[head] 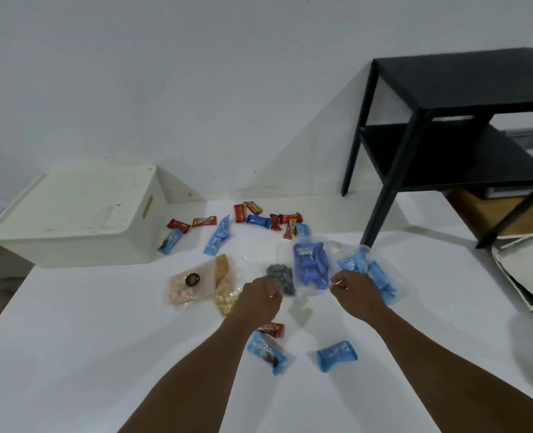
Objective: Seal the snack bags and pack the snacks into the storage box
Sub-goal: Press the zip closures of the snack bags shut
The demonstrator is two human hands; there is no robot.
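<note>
White tabletop [71, 354] against a plain white wall, black side table [446, 98] at far right. Both hands were pinched shut on the near edge of a clear bag of dark blue snacks [310, 268], left hand [259, 300] on one corner and right hand [357, 295] on the other, bag lifted off the surface. Storage box [81, 220] sat well apart at far left, apparently lid on or upside down, can't tell which. Loose red and blue wrapped snacks [252, 218] were scattered between box and hands; more bags lay close by: light blue bag [374, 273], grey-filled bag [279, 276], tan pouches [196, 284]. Risks, as I judged them: the edge held looked like the open one, so a tilt could spill contents; a partial press would leave the seal gapped; nothing packs until the box is opened.
</note>
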